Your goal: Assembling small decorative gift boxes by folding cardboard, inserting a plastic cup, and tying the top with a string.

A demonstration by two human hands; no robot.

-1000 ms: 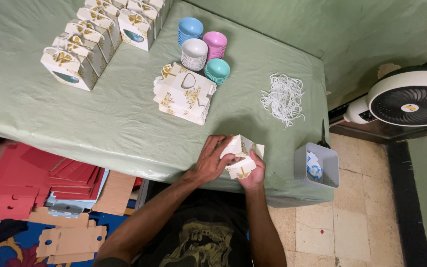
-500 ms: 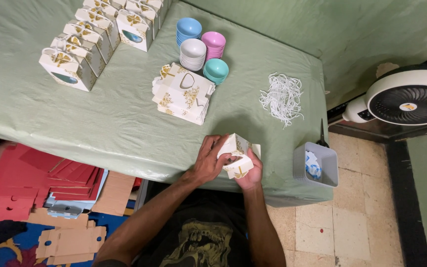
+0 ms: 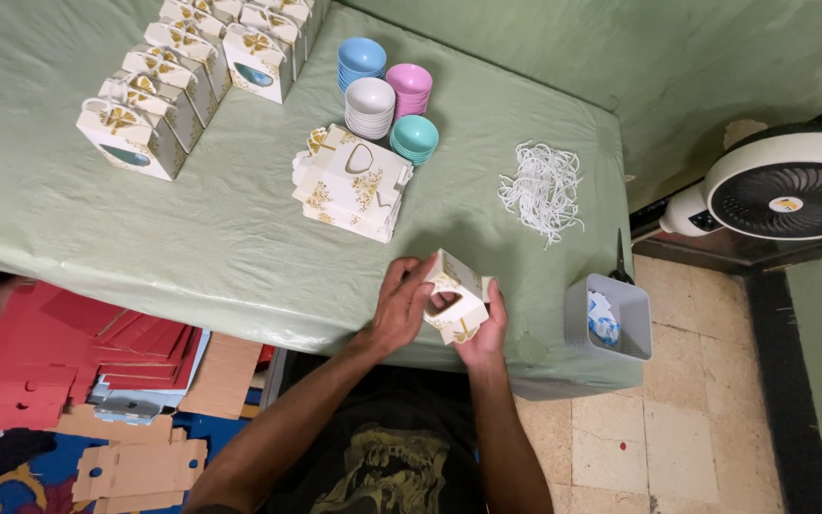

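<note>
Box: a small white and gold paper box (image 3: pixel 457 306) was held up in both hands, just over the near edge of the table (image 3: pixel 192 238).
Left hand: the left hand (image 3: pixel 400 306) was curled around the box's left side, fingers pressed on it.
Right hand: the right hand (image 3: pixel 487 328) held the box from below and the right, thumb and fingers pinching it.
How it handles: the box looked light and thin. I think it would bend or crush if squeezed hard. The flat sides and folds seemed the best places to hold it.
Near things: a pile of flat boxes (image 3: pixel 352 183) lay just past the hands. Bowls (image 3: pixel 387 105) stood behind the pile. White strings (image 3: pixel 542 188) lay to the right.
Edges: a grey bin (image 3: pixel 609 319) hung close by the right hand at the table's corner.
Open room: bare green cloth lay to the left of the hands. Finished boxes (image 3: pixel 192 67) stood far off at the back.
</note>
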